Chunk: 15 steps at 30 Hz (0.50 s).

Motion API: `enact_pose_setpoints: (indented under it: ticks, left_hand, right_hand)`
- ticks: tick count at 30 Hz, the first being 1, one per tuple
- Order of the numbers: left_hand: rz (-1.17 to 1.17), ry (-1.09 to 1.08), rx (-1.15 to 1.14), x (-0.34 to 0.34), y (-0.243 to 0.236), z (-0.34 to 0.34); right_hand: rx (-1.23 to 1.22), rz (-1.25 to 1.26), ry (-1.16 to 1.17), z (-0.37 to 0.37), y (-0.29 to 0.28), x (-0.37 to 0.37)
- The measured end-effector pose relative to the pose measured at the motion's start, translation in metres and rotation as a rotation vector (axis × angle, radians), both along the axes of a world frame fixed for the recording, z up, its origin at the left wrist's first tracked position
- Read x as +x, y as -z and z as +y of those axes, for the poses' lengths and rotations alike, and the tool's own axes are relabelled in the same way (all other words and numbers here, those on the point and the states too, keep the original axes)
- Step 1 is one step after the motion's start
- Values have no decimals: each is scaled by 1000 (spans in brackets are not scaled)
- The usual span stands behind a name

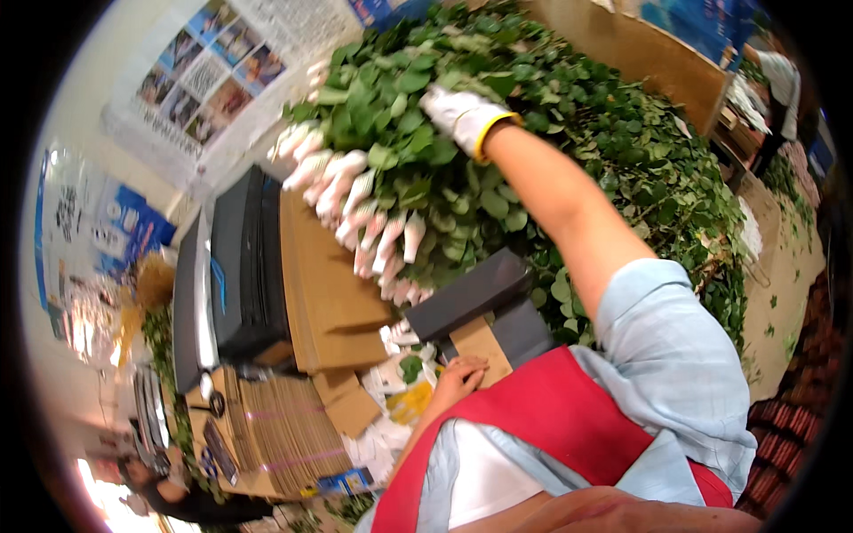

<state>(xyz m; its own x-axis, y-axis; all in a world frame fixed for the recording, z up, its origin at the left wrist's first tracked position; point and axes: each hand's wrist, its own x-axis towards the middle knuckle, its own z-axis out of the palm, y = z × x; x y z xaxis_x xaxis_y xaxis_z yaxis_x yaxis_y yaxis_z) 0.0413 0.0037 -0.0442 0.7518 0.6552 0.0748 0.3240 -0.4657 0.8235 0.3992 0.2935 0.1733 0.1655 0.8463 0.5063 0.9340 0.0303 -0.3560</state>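
My right hand (459, 117), in a white glove with a yellow cuff, reaches up into a big heap of leafy green stems (493, 200); its fingers are curled among the leaves, and what they hold is hidden. Pale pink flower heads in white sleeves (355, 200) line the heap's left side. Low in the middle, my bare left hand (462, 373) rests with fingers loosely extended on a tan board (478, 342), just below a dark grey box piece (466, 293).
Left of the heap stand cardboard sheets (320, 293), black cases (244, 266) and bundled flattened cartons (289, 426). A tan panel (622, 40) borders the back. One person (160, 480) is at lower left; another (777, 89) stands at upper right. A walkway (782, 293) runs along the right.
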Motion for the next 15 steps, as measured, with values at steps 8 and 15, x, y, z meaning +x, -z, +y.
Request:
enact_pose_setpoints:
  ticks: [8, 15]
  left_hand:
    - [44, -85, -32, -26, 1, -16]
    - [71, -47, 56, -30, 6, -8]
  right_hand:
    - [217, -287, -74, -128, -45, -66]
    - [266, -480, -469, -246, -63, -125]
